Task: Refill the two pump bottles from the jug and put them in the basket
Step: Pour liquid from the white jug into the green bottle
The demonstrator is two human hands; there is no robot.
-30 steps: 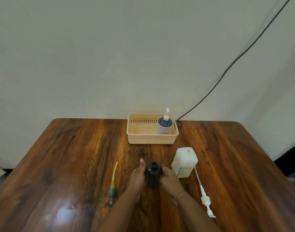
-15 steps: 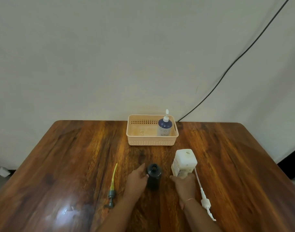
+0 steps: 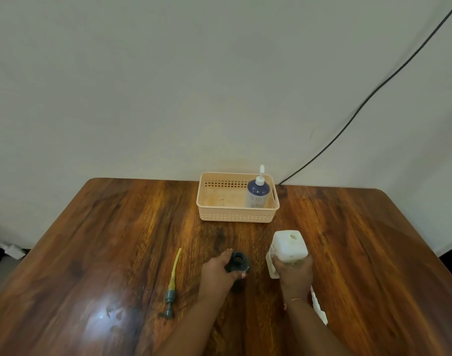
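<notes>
The dark bottle (image 3: 237,263), uncapped, is gripped by the left hand (image 3: 217,272); just right of the bottle, the white jug (image 3: 289,246) is clasped by the right hand (image 3: 295,274).

The table (image 3: 117,240) is showing varnished wood, its grain streaked dark and amber, and its glossy top is throwing back a bright glare near the front left. The basket (image 3: 236,217) is looking like matt peach plastic, perforated along its walls. The jug (image 3: 289,246) is appearing as cloudy white plastic, smooth and dull. The open bottle (image 3: 237,260) is looking dark and smooth, faintly shiny, and the bottle in the basket (image 3: 257,192) is showing glossy blue.
</notes>
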